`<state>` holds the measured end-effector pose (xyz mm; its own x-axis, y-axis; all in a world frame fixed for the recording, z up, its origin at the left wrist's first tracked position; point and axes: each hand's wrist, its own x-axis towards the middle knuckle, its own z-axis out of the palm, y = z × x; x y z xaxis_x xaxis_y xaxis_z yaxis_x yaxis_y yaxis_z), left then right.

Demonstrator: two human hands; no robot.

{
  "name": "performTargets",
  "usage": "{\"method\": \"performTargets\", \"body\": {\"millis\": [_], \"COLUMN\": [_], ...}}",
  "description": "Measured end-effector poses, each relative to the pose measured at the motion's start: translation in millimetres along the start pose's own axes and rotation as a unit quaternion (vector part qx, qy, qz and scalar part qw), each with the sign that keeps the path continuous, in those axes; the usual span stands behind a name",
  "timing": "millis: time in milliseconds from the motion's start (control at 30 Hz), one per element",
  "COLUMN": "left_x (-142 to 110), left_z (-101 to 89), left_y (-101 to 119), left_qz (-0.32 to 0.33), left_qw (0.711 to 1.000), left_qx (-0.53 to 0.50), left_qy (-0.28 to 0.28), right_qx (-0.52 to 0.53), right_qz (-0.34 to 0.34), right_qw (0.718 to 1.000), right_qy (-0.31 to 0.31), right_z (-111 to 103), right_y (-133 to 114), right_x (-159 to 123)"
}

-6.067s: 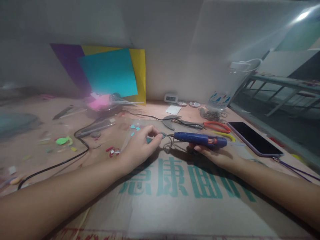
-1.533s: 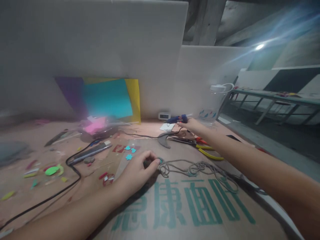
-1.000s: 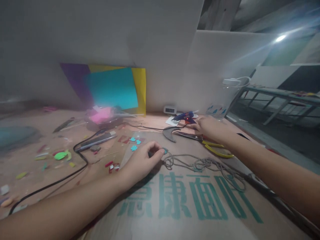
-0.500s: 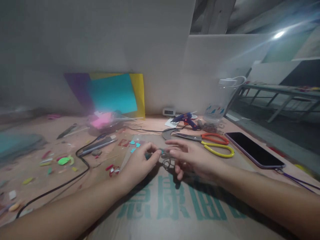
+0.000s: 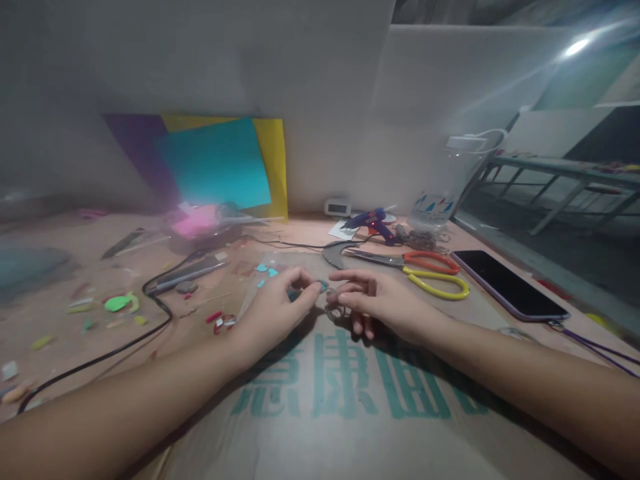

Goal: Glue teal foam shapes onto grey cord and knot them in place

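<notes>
My left hand (image 5: 283, 300) is closed in a pinch on a small teal piece (image 5: 324, 285), mostly hidden by the fingertips. Facing it, my right hand (image 5: 383, 300) has its thumb and bent fingers at a thin greyish looped band (image 5: 334, 308), which hangs between both hands. Its index finger is held out straighter. Whether the band is joined to the teal piece, I cannot tell. Small turquoise cut-outs (image 5: 265, 269) lie just beyond my left hand. Scissors (image 5: 425, 267) with one orange and one yellow handle rest beyond my right hand.
A purple glue gun (image 5: 373, 223) with a red light lies at the back by a small digital display (image 5: 337, 207). A clear bottle (image 5: 435, 187) and phone (image 5: 510, 283) are on the right. A black cord (image 5: 95, 362) crosses the scrap-strewn left side. Coloured sheets (image 5: 220, 167) lean on the wall.
The view has tilted down slightly, so things sit higher in the picture. My right hand's fingers have drawn in closer around the looped band. The left hand keeps its pinch.
</notes>
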<state>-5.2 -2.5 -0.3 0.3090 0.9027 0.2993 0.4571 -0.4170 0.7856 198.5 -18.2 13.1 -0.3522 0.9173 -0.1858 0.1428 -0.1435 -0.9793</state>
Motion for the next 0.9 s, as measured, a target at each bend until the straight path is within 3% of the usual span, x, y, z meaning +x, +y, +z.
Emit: {"method": "performTargets", "body": {"millis": [167,300,533,700,900], "left_x": [0,-1,-1,2,2], "left_z": [-0.8,-1.5,0.2,1.3,0.8], "left_y": [1,-1,-2,-1,-3], "left_qz": [0.025,0.021,0.008,0.004,0.021], "left_qw": [1.0,1.0,1.0,0.999,0.998], "left_qx": [0.007,0.015,0.019,0.018,0.024], "left_qy": [-0.005,-0.007,-0.014,-0.029,-0.061], "right_qx": [0.075,0.062,-0.072,-0.135,-0.116], "right_qz": [0.003,-0.008,-0.042,-0.1,-0.115], "right_qw": [0.996,0.998,0.995,0.982,0.983], "right_qy": [-0.052,-0.01,0.063,0.081,0.078], "right_z": [4,8,8,6,6], "right_y": [6,7,7,9,12], "right_x": [-1,1,2,1,0]}}
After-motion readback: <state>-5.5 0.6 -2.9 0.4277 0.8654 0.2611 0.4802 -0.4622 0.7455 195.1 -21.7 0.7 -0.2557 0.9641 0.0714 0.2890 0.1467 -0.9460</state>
